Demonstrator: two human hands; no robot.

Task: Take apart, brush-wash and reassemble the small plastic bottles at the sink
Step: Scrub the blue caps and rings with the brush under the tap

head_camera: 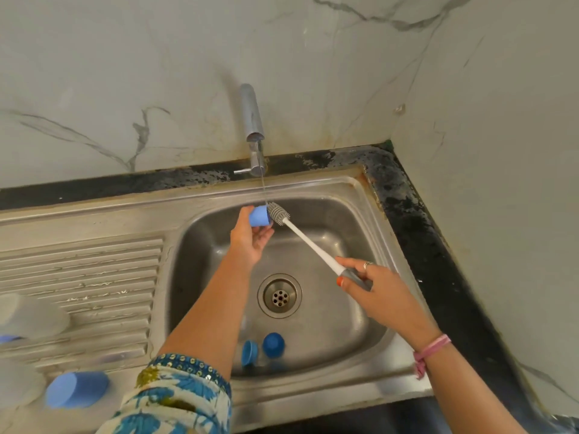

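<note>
Overhead, the left hand [250, 238] gripped a small blue plastic cap [259, 216] under a thin tap stream; the right hand [372, 288] held a white-handled brush [308, 242], its grey ribbed head seemingly touching the cap's rim, above the steel sink [344, 227].

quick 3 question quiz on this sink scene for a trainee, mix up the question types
1. True or false: water is running from the tap.
2. Which hand holds the brush? A) left B) right
3. How many loose blue pieces lie inside the basin?

Key
1. True: a thin stream falls towards the brush head.
2. B: the right hand grips the handle, and the left hand holds a small blue cap.
3. Two, near the front wall.
</note>
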